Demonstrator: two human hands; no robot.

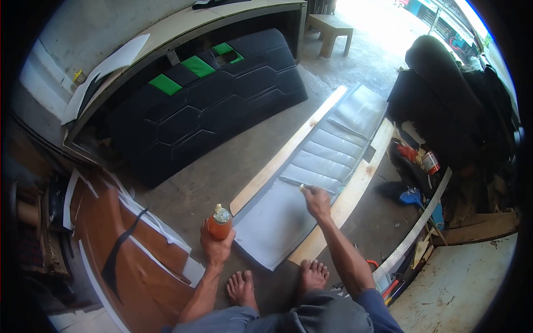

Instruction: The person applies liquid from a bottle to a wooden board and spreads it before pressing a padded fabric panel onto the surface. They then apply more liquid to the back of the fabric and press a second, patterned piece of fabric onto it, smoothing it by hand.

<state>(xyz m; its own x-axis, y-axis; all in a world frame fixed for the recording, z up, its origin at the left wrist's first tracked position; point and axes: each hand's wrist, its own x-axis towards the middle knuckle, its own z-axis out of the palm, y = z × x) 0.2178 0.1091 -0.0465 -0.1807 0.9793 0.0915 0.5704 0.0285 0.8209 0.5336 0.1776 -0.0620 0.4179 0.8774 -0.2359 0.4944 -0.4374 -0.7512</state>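
My left hand [217, 243] is wrapped round a bottle of orange liquid [220, 225] with a pale top, held upright beside the near end of a grey panel. That long grey panel [272, 222] lies across light wooden boards [319, 240], smooth at its near end and ribbed farther up. Over the panel, where the smooth part meets the ribs, my right hand [317, 202] is closed in a pinch. A small pale tip [302, 187] shows at its fingers; I cannot tell what the thing is.
A black padded panel with green patches [216, 111] leans against a bench at the left. Brown sheet material [133, 250] lies at the lower left. At the right are a dark seat [438, 100], a tin [430, 162] and scraps. A stool [330, 30] stands at the back.
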